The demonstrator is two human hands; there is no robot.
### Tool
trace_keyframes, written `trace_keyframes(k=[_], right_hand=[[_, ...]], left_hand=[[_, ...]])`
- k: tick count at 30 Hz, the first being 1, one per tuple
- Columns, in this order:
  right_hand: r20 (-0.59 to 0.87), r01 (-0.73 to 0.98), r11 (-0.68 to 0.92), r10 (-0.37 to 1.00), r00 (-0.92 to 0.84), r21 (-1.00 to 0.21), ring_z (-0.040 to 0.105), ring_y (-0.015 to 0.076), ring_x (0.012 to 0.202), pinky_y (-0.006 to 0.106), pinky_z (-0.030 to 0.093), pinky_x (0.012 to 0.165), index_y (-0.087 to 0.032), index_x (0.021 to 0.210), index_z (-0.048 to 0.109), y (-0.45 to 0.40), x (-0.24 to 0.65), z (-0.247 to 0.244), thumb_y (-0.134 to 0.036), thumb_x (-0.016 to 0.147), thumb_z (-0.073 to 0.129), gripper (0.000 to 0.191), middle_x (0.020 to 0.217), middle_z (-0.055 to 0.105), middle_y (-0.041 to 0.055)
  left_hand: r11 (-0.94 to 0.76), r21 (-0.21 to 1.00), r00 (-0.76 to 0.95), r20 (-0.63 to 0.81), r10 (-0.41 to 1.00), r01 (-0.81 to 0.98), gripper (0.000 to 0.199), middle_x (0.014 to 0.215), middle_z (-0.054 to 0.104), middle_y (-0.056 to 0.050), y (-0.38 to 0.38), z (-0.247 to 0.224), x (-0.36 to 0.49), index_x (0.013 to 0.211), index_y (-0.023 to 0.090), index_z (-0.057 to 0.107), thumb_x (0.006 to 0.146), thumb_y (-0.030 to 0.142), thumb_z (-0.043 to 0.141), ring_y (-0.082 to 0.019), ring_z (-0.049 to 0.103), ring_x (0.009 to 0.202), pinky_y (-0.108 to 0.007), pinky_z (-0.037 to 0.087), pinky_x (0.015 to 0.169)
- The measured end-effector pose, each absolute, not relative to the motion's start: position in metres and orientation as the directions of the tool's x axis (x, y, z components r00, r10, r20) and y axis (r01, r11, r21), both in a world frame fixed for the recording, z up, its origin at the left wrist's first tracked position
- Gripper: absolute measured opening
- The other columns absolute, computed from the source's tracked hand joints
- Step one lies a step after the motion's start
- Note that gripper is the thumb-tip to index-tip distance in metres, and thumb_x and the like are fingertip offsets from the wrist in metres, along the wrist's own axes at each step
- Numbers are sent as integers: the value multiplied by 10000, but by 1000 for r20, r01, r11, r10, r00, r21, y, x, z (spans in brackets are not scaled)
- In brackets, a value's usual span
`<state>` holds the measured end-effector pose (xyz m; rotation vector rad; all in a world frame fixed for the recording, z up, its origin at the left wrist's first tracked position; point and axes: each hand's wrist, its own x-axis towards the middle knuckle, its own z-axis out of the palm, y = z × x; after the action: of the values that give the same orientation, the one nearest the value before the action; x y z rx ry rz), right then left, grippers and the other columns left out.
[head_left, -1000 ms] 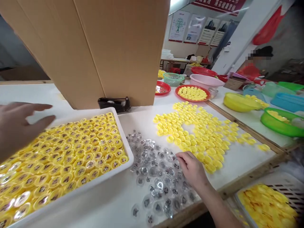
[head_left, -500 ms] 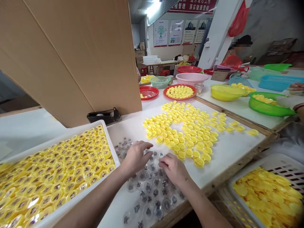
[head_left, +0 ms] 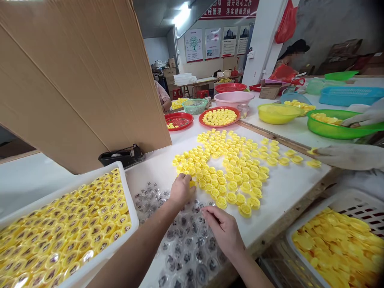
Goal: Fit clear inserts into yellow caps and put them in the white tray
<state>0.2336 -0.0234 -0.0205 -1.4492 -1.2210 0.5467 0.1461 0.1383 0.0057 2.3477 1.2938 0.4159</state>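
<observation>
The person's right hand (head_left: pixel 223 232) lies over a loose spread of clear plastic domes with dark printed figures inside (head_left: pixel 187 240), its fingers extended and lightly curved, not clenched, with nothing visibly held. The left hand (head_left: pixel 181 190) curls down at the edge where those domes meet a wide scatter of round yellow plastic caps (head_left: pixel 234 172), a cap showing just past its fingertips; whether it grasps one, I cannot tell. Just left of the hands, a white rectangular plastic tray (head_left: pixel 129 200) holds packed rows of yellow caps fitted with clear domes. At lower right stands a white slotted plastic crate (head_left: pixel 366 208) heaped with flat yellow pieces. A co-worker's white-gloved hand (head_left: pixel 351 156) reaches onto the far edge of the yellow scatter, and their other gloved hand (head_left: pixel 366 118) rests in a bright green plastic basin (head_left: pixel 318 134). Farther off on the white table are a red round plate (head_left: pixel 237 114) piled with yellow caps and a pink plastic basin (head_left: pixel 234 98)
</observation>
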Motion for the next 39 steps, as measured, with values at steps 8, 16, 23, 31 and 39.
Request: trace_keyframes(k=[8,16,23,31,39], right_hand=[[192,246,103,910,368,-964,542,140,535,223,479,488,-170,833,639,-26,236,-15,-412,925,466,311,609,552,-3],[304,457,160,916,262,-875,605,215,797,329,510,746,-196,907,653,-27,212,-4,-327,906,494,206,852,634,76],[483,724,308,875,40,-617,608,226,951,363,523,826,-162,1175,558,-29,185,2,-162,946,377,292,1022,624,128],[310,612,340,937,-158,-714,579,207,1025,340,519,841,-232,1256,523,-33,200,22,-138,920,411,366,1123,606,87],[170,491,254,963,-208,-833,568,143,726,240,477,650,-264,1015,631,-31,205,43,-139,803,641,246,843,567,-10]], left_hand=[[-34,934,542,-177,821,356,305,770,566,17,75,33,91,960,207,418,787,385,595,-134,625,634,-228,455,538],[489,872,528,-408,745,-16,525,817,627,-37,30,21,58,1116,148,594,709,461,703,-106,597,621,-212,445,555],[581,785,503,-421,755,-215,476,865,668,-65,17,12,49,1076,149,533,724,414,711,-165,667,742,-264,517,678],[529,800,589,-290,754,-283,367,799,661,-41,18,5,34,978,176,475,751,337,715,-138,650,691,-214,490,597],[630,702,708,-256,659,-332,356,943,668,-73,9,4,32,1021,141,650,715,292,753,-124,632,745,-210,511,653]])
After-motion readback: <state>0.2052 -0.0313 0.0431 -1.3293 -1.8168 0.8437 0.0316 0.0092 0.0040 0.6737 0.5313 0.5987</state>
